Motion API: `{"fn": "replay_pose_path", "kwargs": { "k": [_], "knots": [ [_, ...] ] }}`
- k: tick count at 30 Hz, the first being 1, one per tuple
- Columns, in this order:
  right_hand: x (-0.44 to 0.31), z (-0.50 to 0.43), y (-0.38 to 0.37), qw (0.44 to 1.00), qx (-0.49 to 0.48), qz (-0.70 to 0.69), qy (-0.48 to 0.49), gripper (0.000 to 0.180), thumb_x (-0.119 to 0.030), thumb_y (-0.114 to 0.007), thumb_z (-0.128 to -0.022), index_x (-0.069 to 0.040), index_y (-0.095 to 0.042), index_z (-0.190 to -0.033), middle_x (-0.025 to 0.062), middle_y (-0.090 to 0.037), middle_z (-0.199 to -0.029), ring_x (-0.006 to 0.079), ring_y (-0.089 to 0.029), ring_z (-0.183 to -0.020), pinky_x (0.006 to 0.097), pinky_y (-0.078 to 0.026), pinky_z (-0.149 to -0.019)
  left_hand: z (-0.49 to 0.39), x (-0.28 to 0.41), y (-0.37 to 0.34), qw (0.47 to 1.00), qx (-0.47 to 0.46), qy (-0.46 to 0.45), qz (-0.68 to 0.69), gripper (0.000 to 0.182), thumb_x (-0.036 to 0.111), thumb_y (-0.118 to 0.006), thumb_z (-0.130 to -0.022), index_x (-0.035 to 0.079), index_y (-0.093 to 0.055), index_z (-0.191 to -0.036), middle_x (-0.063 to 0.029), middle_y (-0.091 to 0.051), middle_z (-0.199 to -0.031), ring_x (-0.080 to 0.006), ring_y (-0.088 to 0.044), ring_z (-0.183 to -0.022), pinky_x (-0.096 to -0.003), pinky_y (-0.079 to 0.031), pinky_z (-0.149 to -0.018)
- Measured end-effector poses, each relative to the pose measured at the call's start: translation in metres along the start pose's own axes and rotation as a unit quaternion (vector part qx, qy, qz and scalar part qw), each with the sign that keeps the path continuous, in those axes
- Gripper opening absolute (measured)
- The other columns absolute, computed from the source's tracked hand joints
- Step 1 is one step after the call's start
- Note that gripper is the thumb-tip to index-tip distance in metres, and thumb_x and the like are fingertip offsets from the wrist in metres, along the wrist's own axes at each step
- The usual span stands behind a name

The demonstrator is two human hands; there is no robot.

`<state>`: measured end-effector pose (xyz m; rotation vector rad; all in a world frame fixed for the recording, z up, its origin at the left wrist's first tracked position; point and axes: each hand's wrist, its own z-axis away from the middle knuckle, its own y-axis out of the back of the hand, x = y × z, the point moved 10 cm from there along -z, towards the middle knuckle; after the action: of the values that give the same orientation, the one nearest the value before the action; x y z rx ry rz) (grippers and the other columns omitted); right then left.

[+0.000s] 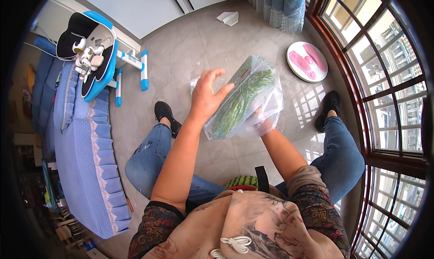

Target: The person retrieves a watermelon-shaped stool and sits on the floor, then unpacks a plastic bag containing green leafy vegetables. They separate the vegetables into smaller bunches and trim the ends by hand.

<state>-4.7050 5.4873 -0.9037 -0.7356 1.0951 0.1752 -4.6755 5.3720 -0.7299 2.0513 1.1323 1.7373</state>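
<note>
A clear plastic bag holds a long bundle of thin green vegetables, tilted in front of me. My right hand is under the bag's right part, seen through the plastic; its fingers are mostly hidden, and the bag rests on or against it. My left hand is raised at the bag's left side, thumb and fingers apart, with nothing between them. Whether its thumb touches the plastic cannot be told. A small red mark shows near the bundle's upper end.
A blue-and-white child's chair bearing a toy robot stands at the left, beside a blue-covered sofa. A round board with pink footprints lies near the window. Folded white paper is on the floor. A watermelon-patterned stool is below me.
</note>
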Motion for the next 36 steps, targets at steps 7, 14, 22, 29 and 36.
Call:
{"fn": "replay_pose_path", "kwargs": {
  "k": [7, 14, 22, 29, 36],
  "knots": [
    [-0.009, 0.004, 0.004, 1.000, -0.008, 0.000, 0.001, 0.061, -0.021, -0.063, -0.082, 0.003, -0.036, -0.131, 0.0157, -0.057, -0.111, 0.0276, -0.058, -0.101, 0.0385, -0.046, -0.090, 0.020, -0.068, -0.045, 0.981, -0.094, 0.127, 0.111, 0.031, 0.012, -0.070, -0.080, 0.006, -0.059, -0.108, -0.0068, -0.058, -0.105, -0.0157, -0.060, -0.093, -0.0298, -0.049, -0.077],
    [-0.012, 0.008, -0.006, 1.000, -0.021, -0.004, -0.003, 0.059, -0.023, -0.063, -0.082, 0.002, -0.039, -0.130, 0.0145, -0.057, -0.111, 0.0267, -0.058, -0.100, 0.0385, -0.047, -0.089, 0.002, -0.014, -0.013, 0.985, 0.042, 0.021, 0.165, 0.031, 0.009, -0.070, -0.079, 0.008, -0.059, -0.109, -0.0058, -0.057, -0.097, -0.0153, -0.060, -0.079, -0.0260, -0.051, -0.069],
    [-0.020, 0.008, -0.009, 0.999, -0.036, -0.001, -0.007, 0.057, -0.025, -0.063, -0.083, 0.001, -0.041, -0.128, 0.0130, -0.057, -0.111, 0.0256, -0.058, -0.099, 0.0385, -0.047, -0.088, -0.007, 0.012, 0.004, 0.997, -0.038, -0.036, 0.064, 0.039, 0.000, -0.067, -0.077, 0.014, -0.059, -0.112, -0.0024, -0.056, -0.101, -0.0121, -0.056, -0.071, -0.0261, -0.048, -0.064],
    [-0.020, 0.014, -0.009, 0.999, -0.041, -0.006, -0.012, 0.055, -0.026, -0.064, -0.083, 0.000, -0.043, -0.127, 0.0118, -0.057, -0.111, 0.0247, -0.059, -0.098, 0.0384, -0.048, -0.087, -0.011, -0.001, 0.007, 0.984, -0.104, -0.012, 0.147, 0.017, -0.008, -0.063, -0.075, 0.003, -0.057, -0.088, -0.0025, -0.057, -0.105, -0.0099, -0.058, -0.067, -0.0233, -0.047, -0.061],
    [-0.017, 0.021, -0.012, 0.999, -0.032, -0.028, -0.013, 0.053, -0.028, -0.064, -0.084, 0.000, -0.046, -0.126, 0.0105, -0.057, -0.111, 0.0238, -0.059, -0.097, 0.0384, -0.048, -0.087, -0.010, -0.018, 0.007, 0.947, -0.100, -0.004, 0.305, 0.011, -0.004, -0.061, -0.082, 0.002, -0.053, -0.078, -0.0009, -0.056, -0.082, -0.0063, -0.053, -0.067, -0.0209, -0.045, -0.062]
  ]
}}
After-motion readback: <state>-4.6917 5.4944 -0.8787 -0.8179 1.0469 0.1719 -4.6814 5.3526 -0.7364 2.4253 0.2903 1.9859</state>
